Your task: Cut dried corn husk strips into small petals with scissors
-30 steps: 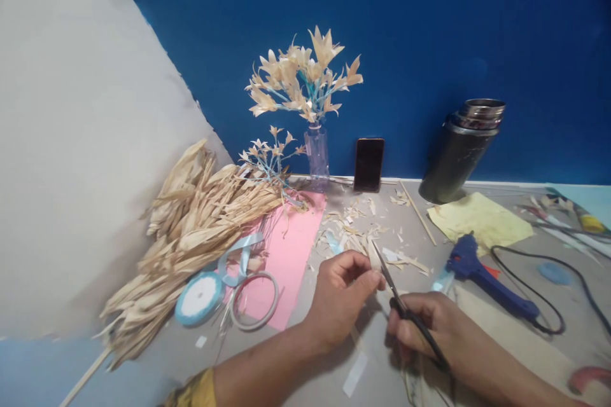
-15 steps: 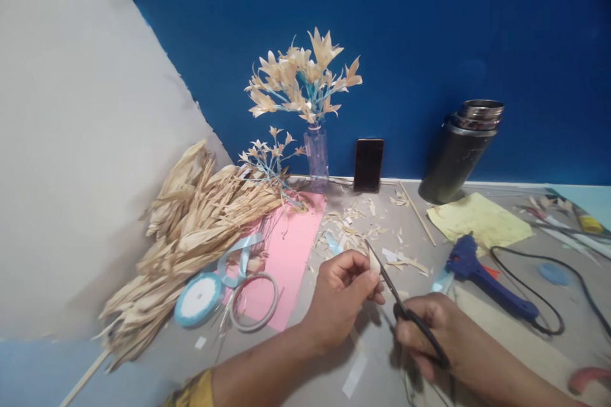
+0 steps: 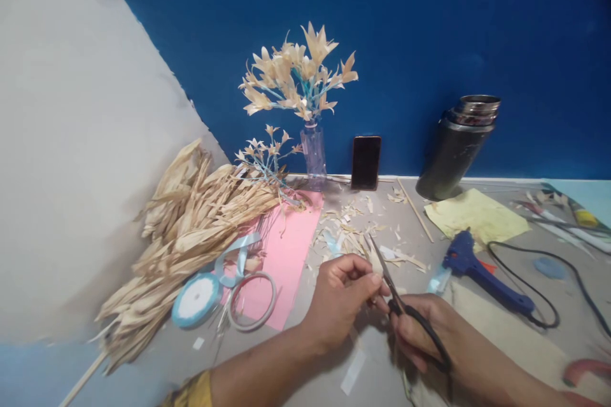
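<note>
Between the thumb and fingers of my left hand is a small pale piece of corn husk. My right hand grips the black handles of a pair of scissors. The scissor blades point up and away, right beside the husk piece; whether they touch it I cannot tell. Husk scraps lie scattered on the table just beyond my hands. Behind them, pale husk flowers on blue stems stand in a clear bottle.
Left are a heap of dried corn husks, a blue ribbon spool, a tape roll and pink paper. Right are a blue glue gun with its cord, yellow paper and a dark flask. A phone leans on the wall.
The scissor blades have shifted slightly and now stand a little more open by the husk piece. Both hands stay nearly in place; the whole view has moved slightly.
</note>
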Demonstrator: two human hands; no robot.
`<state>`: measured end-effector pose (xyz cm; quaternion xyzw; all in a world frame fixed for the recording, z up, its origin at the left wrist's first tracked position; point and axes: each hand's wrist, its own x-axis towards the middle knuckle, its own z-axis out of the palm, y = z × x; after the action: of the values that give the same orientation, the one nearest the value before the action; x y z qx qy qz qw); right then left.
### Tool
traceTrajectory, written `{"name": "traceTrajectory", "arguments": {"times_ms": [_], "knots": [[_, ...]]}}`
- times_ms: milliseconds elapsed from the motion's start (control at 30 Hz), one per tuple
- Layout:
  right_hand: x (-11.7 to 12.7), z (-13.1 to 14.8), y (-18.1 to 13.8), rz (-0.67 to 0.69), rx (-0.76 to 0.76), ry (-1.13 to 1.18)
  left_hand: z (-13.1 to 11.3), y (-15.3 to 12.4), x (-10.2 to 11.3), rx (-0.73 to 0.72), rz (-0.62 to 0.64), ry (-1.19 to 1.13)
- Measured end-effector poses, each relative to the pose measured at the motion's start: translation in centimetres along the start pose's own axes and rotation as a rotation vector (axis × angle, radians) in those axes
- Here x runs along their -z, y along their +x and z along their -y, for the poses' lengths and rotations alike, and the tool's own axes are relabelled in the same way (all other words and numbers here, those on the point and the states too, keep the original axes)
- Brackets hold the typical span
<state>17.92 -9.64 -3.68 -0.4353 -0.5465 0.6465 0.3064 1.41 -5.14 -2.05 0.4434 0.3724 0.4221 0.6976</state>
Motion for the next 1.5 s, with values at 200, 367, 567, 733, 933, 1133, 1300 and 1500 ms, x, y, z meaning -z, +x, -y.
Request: {"name": "traceTrajectory", "arguments": {"times_ms": [200,367,567,733,933,1133,1300,1500], "knots": [[-0.3,-0.2,0.0,-0.011,-0.024,-0.013,0.0,0.1,0.1,-0.005,-0.014,0.019],[-0.6,0.4,0.0,-0.028,-0.065,0.017,0.2,0.1,0.1,0.001,-0.010,0.004],[0.3,-0.2,-0.1,-0.091,-0.068,0.027,0.0,0.3,0.6,0.001,-0.052,-0.008],[1.2,-0.1,-0.4,0.027,-0.001,0.039,-0.4,0.8,1.6,0.005,-0.006,-0.119],[1.4,1.0,-0.5,-0.105,0.022,0.081,-0.9,0.8,2.1,0.212,0.192,-0.269],[1.2,2.0,-0.5,-0.377,-0.004,0.053,-0.8,0.6,2.0,0.293,0.235,0.018],[0.9,2.5,-0.5,-0.508,0.040,0.013,-0.6,0.9,2.1,0.305,0.217,-0.140],[1.4,1.6,-0.6,-0.132,-0.035,-0.065,-1.8,1.5,2.9,0.224,0.109,-0.315]]}}
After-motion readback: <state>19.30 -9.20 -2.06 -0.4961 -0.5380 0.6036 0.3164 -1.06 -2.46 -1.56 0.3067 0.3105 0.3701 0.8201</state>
